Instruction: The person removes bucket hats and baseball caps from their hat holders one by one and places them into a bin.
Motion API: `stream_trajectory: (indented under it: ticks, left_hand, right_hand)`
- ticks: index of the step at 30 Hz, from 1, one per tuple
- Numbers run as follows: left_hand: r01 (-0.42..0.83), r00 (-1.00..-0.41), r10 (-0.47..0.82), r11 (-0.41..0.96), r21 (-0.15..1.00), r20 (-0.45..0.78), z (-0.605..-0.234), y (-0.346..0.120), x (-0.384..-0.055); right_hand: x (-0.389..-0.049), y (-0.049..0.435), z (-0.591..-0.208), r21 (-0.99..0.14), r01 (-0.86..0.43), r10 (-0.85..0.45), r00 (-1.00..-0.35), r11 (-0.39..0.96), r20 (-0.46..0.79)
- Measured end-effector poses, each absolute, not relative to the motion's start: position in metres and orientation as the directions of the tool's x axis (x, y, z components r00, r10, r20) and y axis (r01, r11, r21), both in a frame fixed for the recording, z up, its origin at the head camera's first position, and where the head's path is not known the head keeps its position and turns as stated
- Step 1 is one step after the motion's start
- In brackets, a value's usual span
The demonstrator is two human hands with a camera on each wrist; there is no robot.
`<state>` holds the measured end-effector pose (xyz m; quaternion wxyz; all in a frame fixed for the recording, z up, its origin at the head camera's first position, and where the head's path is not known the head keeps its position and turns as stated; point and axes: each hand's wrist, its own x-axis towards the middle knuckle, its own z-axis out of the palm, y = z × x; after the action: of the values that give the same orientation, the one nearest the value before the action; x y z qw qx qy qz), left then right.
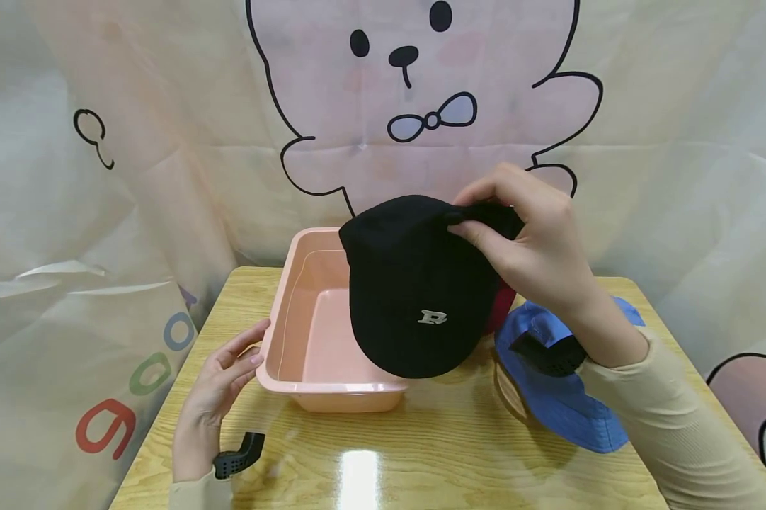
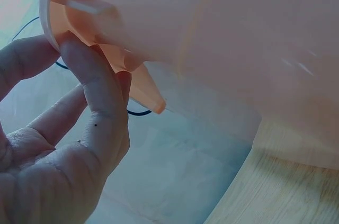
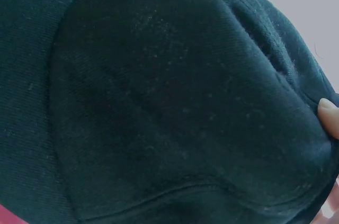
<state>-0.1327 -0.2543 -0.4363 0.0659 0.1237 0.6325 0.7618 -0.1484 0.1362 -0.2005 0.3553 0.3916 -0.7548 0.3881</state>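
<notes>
A black fabric cap with a small white letter-shaped emblem [image 1: 415, 276] hangs in the centre of the head view, raised off the desk, hiding part of the right side of the basin behind it. The right hand [image 1: 536, 244], at the upper right of the cap, pinches its edge, the thumb in front and the bent fingers behind. In the right wrist view the cloth fills most of the frame, its emblem cut off by the top edge and a fingertip showing at the right edge.

Left of the cap's middle stands a pale pink, glossy plastic basin with rounded corners [image 1: 328, 333]. The left hand [image 1: 214, 382], at the lower left, holds the basin's left rim; the left wrist view shows its bent fingers tucked against the lip.

Right of the cap, a blue fabric bucket hat [image 1: 590, 414] lies partly beneath the right forearm. A tan curved edge [image 1: 509, 386] shows along its left side, and a dark red patch [image 1: 500, 306] peeps out behind the cap's lower right; what it belongs to is hidden. A black wrist-worn device [image 1: 239, 457] is on the left wrist, and cream sleeves [image 1: 682, 425] cover both forearms.

Everything stands on a light wood-grain desk [image 1: 294, 474], its front reflecting a bright patch at the bottom centre. Behind hangs a pale cloth backdrop [image 1: 663, 78] with a cartoon bear in a bow tie.
</notes>
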Motion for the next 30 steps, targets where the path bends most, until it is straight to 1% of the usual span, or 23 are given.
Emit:
stream_trajectory:
  ticks: [8,18,22,28,30]
  left_hand:
    - [0.041,-0.964,0.251,-0.195,0.980,0.090,-0.436,-0.255,-0.132]
    - [0.049,-0.958,0.265,-0.219,0.974,0.108,-0.435,-0.255,-0.132]
    - [0.037,-0.965,0.249,-0.199,0.979,0.087,-0.434,-0.254,-0.132]
    - [0.021,-0.970,0.233,-0.174,0.985,0.062,-0.433,-0.253,-0.132]
    - [0.016,-0.972,0.228,-0.163,0.987,0.053,-0.433,-0.254,-0.132]
  right_hand:
    - [-0.155,0.122,-0.201,-0.320,-0.869,-0.358,-0.456,0.377,0.815]
    - [-0.164,0.101,-0.206,-0.411,-0.847,-0.351,-0.518,0.338,0.780]
    - [-0.167,0.093,-0.208,-0.449,-0.832,-0.352,-0.548,0.327,0.759]
    - [-0.175,0.083,-0.215,-0.482,-0.821,-0.346,-0.568,0.308,0.747]
    - [-0.178,0.081,-0.217,-0.498,-0.810,-0.341,-0.584,0.310,0.737]
